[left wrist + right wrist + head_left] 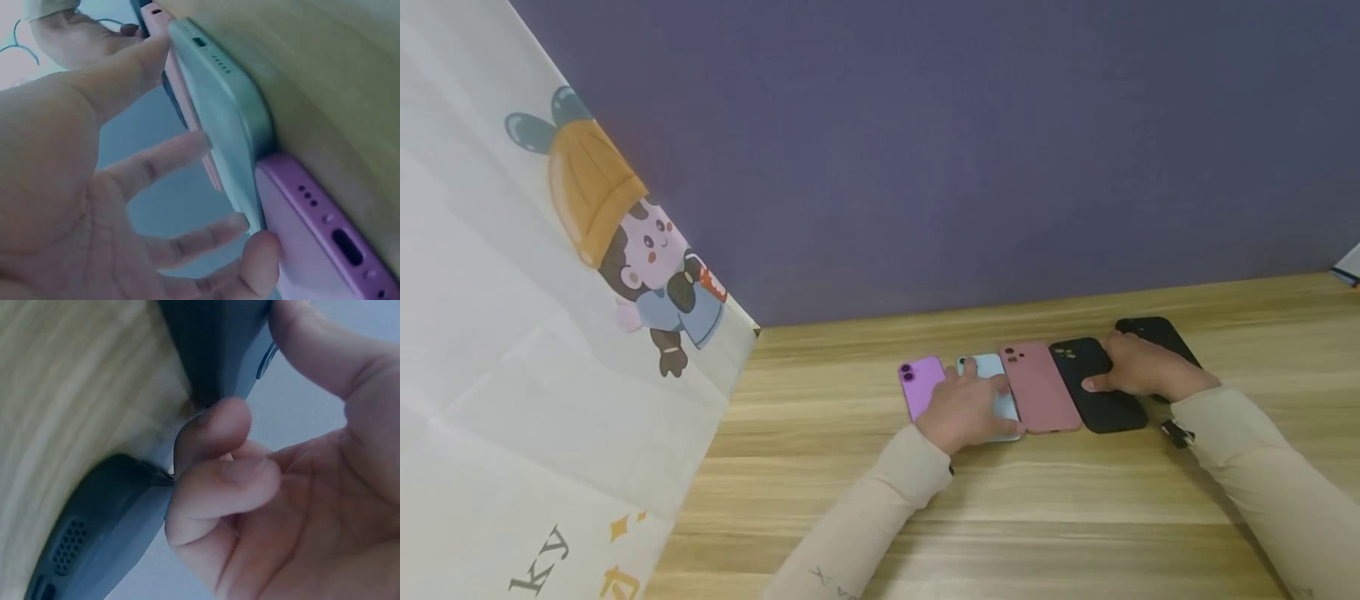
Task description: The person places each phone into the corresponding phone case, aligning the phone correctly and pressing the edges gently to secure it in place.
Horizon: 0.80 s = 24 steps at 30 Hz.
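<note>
Several phones lie back up in a row on the wooden table. My left hand [968, 406], fingers spread and nearly straight, rests over the pale blue phone [1007, 407]. Its thumb touches the phone's near end [219, 69] in the left wrist view. Left of it lies a purple phone [921, 383], partly under the hand; a pink phone [1041, 387] is on its right. With the thumb on the back of a black phone [1112, 408] and fingers curled at its right edge, my right hand [1138, 367] holds it. Another black phone [1168, 337] lies farther right, partly hidden by that hand.
The wooden table [820, 467] meets a dark blue-purple panel [925, 167] behind the row. On the left stands a white sheet [490, 292] printed with a cartoon figure. A small pale object [1348, 267] shows at the right edge.
</note>
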### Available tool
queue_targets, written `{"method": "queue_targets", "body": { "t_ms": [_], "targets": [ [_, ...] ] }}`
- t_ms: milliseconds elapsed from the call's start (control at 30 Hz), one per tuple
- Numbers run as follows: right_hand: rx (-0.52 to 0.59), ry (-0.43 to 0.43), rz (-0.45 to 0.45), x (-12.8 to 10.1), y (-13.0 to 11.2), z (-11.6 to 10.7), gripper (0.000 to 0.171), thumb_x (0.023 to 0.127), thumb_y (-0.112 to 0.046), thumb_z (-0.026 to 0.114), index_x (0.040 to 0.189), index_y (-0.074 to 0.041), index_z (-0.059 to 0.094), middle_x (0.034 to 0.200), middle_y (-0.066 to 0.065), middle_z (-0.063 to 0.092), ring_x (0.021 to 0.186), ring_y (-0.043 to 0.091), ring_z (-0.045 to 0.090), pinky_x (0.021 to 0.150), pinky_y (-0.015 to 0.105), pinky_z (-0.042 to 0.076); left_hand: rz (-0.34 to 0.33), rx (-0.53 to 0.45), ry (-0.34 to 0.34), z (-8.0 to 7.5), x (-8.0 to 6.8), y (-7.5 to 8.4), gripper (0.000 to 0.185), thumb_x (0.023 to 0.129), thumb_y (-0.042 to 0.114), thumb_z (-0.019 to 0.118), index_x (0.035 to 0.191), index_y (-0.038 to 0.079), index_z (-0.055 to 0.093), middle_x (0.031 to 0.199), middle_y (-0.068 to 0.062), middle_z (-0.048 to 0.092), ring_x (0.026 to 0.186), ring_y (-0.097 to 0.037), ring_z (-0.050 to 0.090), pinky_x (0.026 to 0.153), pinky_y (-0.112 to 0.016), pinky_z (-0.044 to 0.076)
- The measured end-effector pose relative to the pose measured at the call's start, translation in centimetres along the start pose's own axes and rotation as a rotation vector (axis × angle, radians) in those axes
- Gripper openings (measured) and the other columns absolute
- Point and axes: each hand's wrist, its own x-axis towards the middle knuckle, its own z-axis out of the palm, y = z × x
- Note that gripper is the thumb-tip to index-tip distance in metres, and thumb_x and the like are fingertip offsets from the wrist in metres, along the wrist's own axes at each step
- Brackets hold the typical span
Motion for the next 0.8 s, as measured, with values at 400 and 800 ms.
{"method": "queue_targets", "body": {
  "t_ms": [400, 800],
  "targets": [
    [0.045, 0.014, 0.044, -0.4, -0.6, 0.3, 0.109, 0.093, -0.044, 0.073, 0.144, 0.031, 0.012, 0.145, 0.059, 0.011, 0.133, 0.071, 0.024, 0.103, 0.075, 0.038, -0.047, 0.092, -0.002, 0.2, 0.2, 0.2, 0.081, 0.079, 0.067, 0.077, 0.146, 0.028, 0.053, 0.156, -0.015, 0.044, 0.135, -0.039, 0.051, 0.084, -0.04, 0.06],
    [0.023, 0.017, 0.09, -0.6, -1.4, 0.1, 0.113, 0.094, -0.043, 0.072, 0.146, 0.03, 0.003, 0.146, 0.057, 0.017, 0.132, 0.069, 0.03, 0.1, 0.072, 0.042, -0.06, 0.033, 0.005, -0.4, 0.1, -0.5, 0.082, 0.074, 0.06, 0.086, 0.142, 0.024, 0.057, 0.151, -0.012, 0.048, 0.131, -0.039, 0.053, 0.082, -0.04, 0.06]
  ]
}}
